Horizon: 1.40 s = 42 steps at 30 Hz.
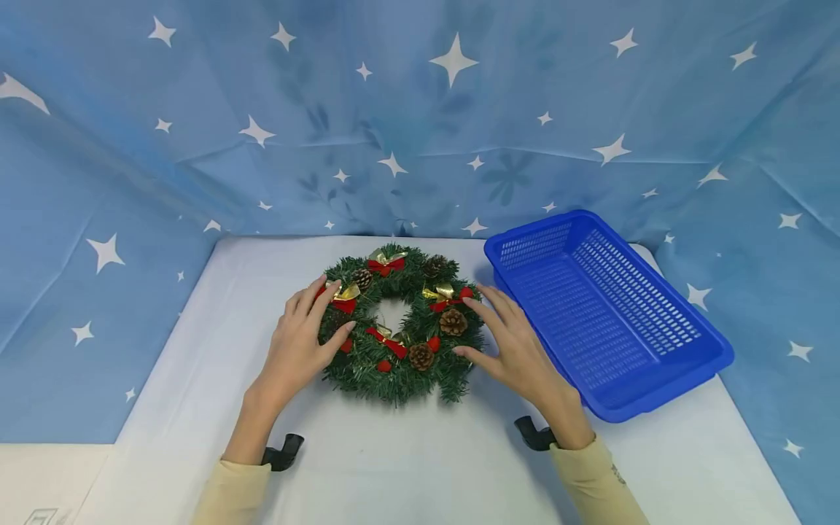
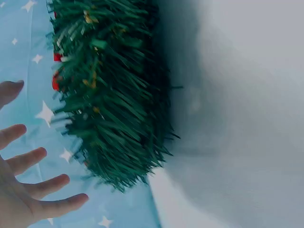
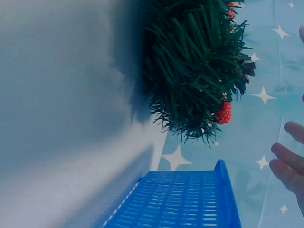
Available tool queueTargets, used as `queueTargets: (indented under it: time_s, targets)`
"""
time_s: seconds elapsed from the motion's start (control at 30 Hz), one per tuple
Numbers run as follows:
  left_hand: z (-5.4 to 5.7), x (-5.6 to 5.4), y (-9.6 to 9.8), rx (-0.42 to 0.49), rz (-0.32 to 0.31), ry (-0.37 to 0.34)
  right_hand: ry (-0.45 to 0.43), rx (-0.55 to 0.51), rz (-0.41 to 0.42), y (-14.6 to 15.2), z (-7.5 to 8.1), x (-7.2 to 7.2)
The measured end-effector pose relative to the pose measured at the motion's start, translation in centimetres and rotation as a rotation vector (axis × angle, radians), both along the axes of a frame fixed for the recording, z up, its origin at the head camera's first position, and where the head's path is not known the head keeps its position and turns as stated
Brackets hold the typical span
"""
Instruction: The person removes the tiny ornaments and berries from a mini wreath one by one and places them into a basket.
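Note:
A green Christmas wreath (image 1: 397, 383) lies flat on the white table, dressed with red and gold bows, pine cones and red berries. Over its left side hovers my left hand (image 1: 298, 343), fingers spread and slightly bent. My right hand (image 1: 512, 343) is held the same way above the right side. In the left wrist view the fingers of the left hand (image 2: 28, 185) stand apart from the wreath (image 2: 114, 104). A gap also shows between the right hand (image 3: 289, 161) and the wreath (image 3: 190, 61) in the right wrist view. Neither hand holds anything.
A blue plastic basket (image 1: 590, 321) with slotted walls stands at an angle on the right of the table, close to the right hand and forearm. White cloth (image 1: 367, 467) covers the table. Behind and at the sides hangs a blue curtain (image 1: 420, 109) with white stars.

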<state>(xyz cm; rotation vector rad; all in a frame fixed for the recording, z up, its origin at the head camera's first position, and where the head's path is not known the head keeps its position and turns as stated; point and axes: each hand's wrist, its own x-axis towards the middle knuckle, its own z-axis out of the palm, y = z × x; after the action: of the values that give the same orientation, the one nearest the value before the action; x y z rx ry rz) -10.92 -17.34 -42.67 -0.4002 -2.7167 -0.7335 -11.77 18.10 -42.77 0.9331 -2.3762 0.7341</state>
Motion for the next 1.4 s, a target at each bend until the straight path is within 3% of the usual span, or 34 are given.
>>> queueTargets:
  time_s: [0.2, 0.57, 0.8, 1.0, 1.17, 1.4]
  targets:
    - [-0.4, -0.6, -1.3, 0.142, 0.024, -0.141, 0.002, -0.014, 0.012, 0.1, -0.4, -0.1]
    - [-1.2, -2.3, -2.8, 0.309, 0.019, -0.219, 0.004, -0.017, 0.023, 0.1, -1.3, -0.3]
    - [-2.2, -3.3, -3.6, 0.403, 0.048, -0.271, -0.006, -0.005, 0.018, -0.1, -1.5, -0.2]
    - [-2.9, -4.1, -4.4, 0.519, 0.077, -0.404, -0.007, -0.010, 0.026, -0.3, -1.8, -0.2]
    - [-3.8, -5.1, -4.9, 0.627, 0.058, -0.478, -0.001, -0.040, 0.038, -0.4, -2.2, -0.3]
    - [-4.7, -6.0, -5.2, 0.633, 0.038, -0.534, -0.002, -0.072, 0.056, -0.6, -2.4, -0.5]
